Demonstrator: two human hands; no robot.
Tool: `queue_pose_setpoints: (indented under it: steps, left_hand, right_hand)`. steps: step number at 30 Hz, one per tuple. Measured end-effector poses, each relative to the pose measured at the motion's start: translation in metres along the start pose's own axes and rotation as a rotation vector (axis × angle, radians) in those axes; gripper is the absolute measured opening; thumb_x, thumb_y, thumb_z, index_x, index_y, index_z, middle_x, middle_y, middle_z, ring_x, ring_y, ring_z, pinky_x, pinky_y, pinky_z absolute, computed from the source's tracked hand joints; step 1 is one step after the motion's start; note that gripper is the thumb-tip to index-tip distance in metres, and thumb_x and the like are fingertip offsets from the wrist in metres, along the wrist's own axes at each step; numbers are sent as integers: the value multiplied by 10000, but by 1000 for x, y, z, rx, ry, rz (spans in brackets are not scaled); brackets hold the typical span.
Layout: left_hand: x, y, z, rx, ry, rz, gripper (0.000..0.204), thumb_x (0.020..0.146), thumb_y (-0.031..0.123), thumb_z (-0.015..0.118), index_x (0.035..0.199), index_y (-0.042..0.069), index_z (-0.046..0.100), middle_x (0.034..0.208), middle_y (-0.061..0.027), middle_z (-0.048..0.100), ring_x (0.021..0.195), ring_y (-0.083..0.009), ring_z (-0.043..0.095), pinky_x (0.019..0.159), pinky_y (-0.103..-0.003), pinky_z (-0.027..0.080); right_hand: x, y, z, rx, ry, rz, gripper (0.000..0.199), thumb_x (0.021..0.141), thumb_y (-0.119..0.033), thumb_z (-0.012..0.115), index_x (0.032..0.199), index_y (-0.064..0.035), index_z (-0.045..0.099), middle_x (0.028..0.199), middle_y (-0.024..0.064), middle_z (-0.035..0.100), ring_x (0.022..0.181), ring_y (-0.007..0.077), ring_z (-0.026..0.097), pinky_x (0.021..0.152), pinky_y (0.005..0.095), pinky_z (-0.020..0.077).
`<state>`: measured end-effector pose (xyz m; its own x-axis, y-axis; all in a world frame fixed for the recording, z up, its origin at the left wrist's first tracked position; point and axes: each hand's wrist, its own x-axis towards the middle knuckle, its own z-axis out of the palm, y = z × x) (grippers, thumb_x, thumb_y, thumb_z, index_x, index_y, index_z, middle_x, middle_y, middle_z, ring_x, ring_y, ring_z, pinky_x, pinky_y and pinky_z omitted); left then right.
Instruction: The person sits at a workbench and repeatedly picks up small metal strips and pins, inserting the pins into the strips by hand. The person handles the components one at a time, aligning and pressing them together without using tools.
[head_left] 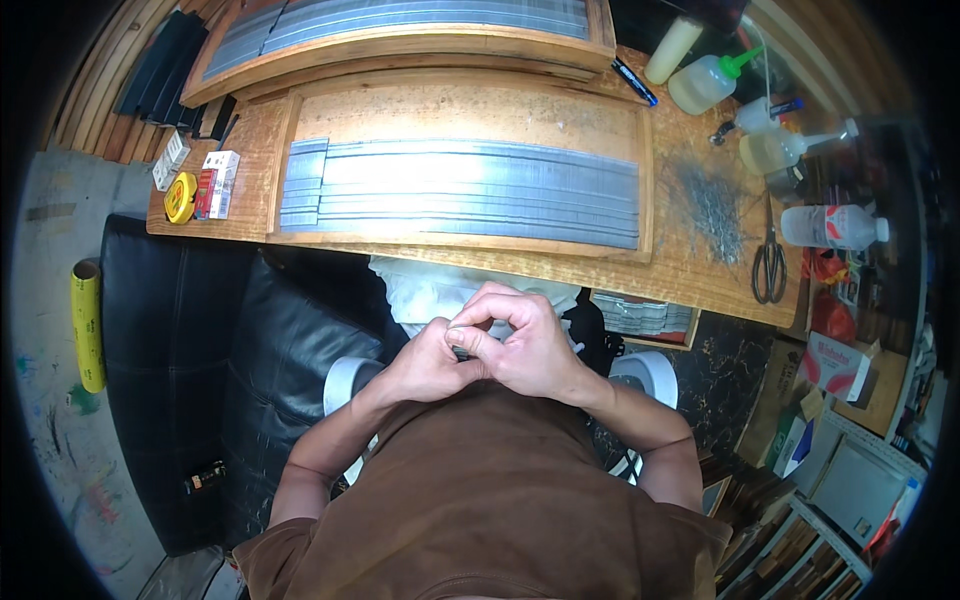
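My left hand (428, 364) and my right hand (530, 345) meet in front of my brown shirt, below the table's front edge. Both are closed, thumbs and fingertips pressed together. Whatever lies between the fingers is hidden or too small to make out. Beyond them on the wooden table is a shallow wooden tray (645, 190), with flat grey metallic-looking strips (480, 190) laid side by side in it. A shorter stack of strips (303, 183) sits at its left end. Right of the tray lies a loose heap of thin, needle-like grey pieces (708, 205).
Black-handled scissors (769, 270) lie near the table's right end, beside a water bottle (832, 227) and a green-capped squeeze bottle (700, 85). Another strip-filled tray (420, 45) stands behind. A yellow round case (181, 198) sits left. A black sofa (170, 370) is at my left.
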<state>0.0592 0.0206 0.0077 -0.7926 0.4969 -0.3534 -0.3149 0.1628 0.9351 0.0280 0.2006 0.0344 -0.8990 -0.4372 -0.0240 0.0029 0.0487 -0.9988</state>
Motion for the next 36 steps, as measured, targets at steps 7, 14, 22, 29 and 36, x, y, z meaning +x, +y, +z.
queue_pose_setpoints:
  steps: [7, 14, 22, 29, 36]
  left_hand:
    - [-3, -5, 1, -237, 6, -45, 147, 922, -24, 713, 1064, -18, 750, 967, -54, 764, 897, -88, 679, 793, -274, 548]
    - [-8, -22, -14, -758, 146, -202, 262, 1072, 94, 609, 1299, -35, 633, 1120, -166, 762, 1009, -212, 744, 886, -328, 600]
    - [-5, -17, -17, -949, 198, -154, 299, 1072, 89, 589, 1338, -47, 584, 1303, -250, 680, 1229, -359, 682, 1082, -485, 556]
    - [-2, -12, -15, -1139, 161, -79, 393, 1069, 58, 573, 1441, -42, 498, 1407, -266, 613, 1330, -380, 610, 1159, -519, 493]
    - [-2, -11, -6, -1257, 160, -5, 438, 1075, 94, 574, 1489, 3, 462, 1406, -232, 626, 1342, -387, 600, 1181, -539, 471]
  right_hand:
    - [0, 7, -2, -189, -40, 16, 190, 914, -103, 802, 1053, 5, 732, 1033, 110, 686, 916, 218, 689, 781, 346, 559]
    - [-12, -11, -19, -458, -169, 126, 491, 928, -264, 821, 1233, 0, 542, 1051, 169, 699, 958, 272, 741, 764, 382, 583]
    - [-27, 23, -11, -80, -268, 98, 162, 927, -45, 763, 1070, 14, 716, 966, 168, 763, 832, 255, 771, 713, 359, 581]
    - [-30, 35, -8, -24, -217, 76, 178, 917, -59, 777, 1087, -6, 784, 946, 140, 792, 838, 221, 776, 732, 329, 599]
    - [-28, 30, -10, -91, -260, -95, 187, 891, -79, 816, 1065, -14, 797, 918, 127, 796, 813, 225, 778, 720, 323, 601]
